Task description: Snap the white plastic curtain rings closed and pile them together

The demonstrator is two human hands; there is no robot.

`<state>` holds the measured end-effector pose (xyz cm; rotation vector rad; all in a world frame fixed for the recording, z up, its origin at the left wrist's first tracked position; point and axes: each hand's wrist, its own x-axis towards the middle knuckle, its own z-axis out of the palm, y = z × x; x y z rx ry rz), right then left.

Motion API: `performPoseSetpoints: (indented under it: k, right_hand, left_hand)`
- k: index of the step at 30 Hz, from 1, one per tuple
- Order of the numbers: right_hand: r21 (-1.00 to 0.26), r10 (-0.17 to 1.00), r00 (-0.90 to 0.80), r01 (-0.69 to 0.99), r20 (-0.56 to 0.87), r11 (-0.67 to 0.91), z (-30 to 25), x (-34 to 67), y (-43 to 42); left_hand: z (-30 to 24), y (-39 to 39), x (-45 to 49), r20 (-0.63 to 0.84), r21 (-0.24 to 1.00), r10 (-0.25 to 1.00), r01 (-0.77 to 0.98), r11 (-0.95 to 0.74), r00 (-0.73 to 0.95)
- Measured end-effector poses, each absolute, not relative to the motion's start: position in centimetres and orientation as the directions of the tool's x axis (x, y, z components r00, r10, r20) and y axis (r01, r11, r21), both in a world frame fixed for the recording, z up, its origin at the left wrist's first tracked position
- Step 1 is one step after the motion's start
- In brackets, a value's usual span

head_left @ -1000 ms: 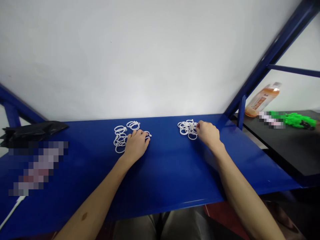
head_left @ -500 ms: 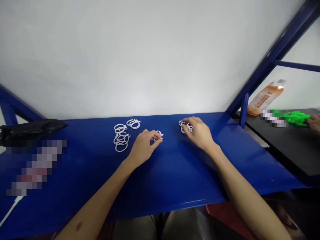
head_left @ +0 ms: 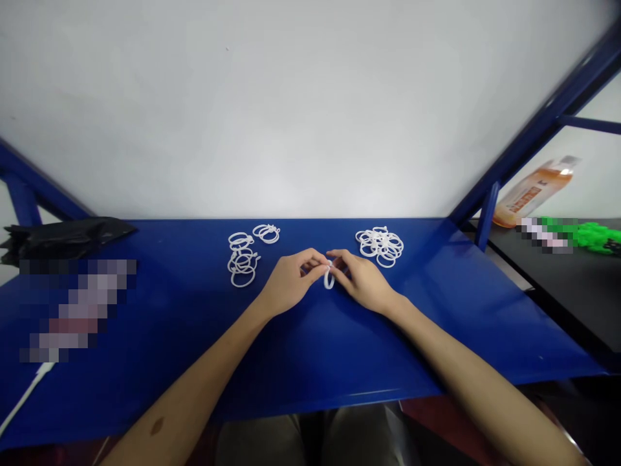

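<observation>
My left hand (head_left: 290, 283) and my right hand (head_left: 363, 280) meet over the middle of the blue table (head_left: 310, 349). Both pinch the same small white plastic ring (head_left: 328, 278) between their fingertips, just above the surface. A loose pile of several white rings (head_left: 244, 259) lies to the left of my left hand. Another cluster of several white rings (head_left: 380, 244) lies behind and to the right of my right hand.
A black bag (head_left: 68, 236) lies at the table's far left, with a white cable (head_left: 22, 401) near the front left edge. A blue frame post (head_left: 533, 129) slants up at the right. Beyond it, an orange bottle (head_left: 533, 191) and green items (head_left: 589, 234) sit on a dark table (head_left: 572, 291).
My left hand lifted off the left pile with a ring and moved right. My right hand left the right cluster and came left, so both hands now meet on one ring.
</observation>
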<state>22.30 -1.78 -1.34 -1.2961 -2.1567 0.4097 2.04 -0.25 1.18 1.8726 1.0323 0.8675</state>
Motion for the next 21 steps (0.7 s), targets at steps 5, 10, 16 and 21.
performPoseSetpoints:
  k: [5, 10, 16, 21]
  right_hand:
    - [-0.524, 0.844, -0.324, 0.672, 0.429, 0.524, -0.9, 22.2, -2.0]
    - [-0.526, 0.827, -0.403, 0.639, 0.392, 0.561, -0.5, 21.8, -2.5]
    - [-0.543, 0.848, -0.391, 0.651, 0.358, 0.530, -0.7, 21.5, -2.6]
    - [-0.558, 0.870, -0.308, 0.673, 0.384, 0.484, -1.0, 21.4, -2.4]
  left_hand:
    - [0.4, 0.3, 2.1, 0.279, 0.814, 0.910, 0.428, -0.393, 0.306]
    - [-0.2, 0.7, 2.0, 0.305, 0.801, 0.936, 0.485, -0.351, 0.175]
    - [-0.3, 0.7, 2.1, 0.173, 0.872, 0.973, 0.435, -0.224, 0.154]
    - [-0.5, 0.7, 2.2, 0.149, 0.931, 0.967, 0.301, -0.207, 0.206]
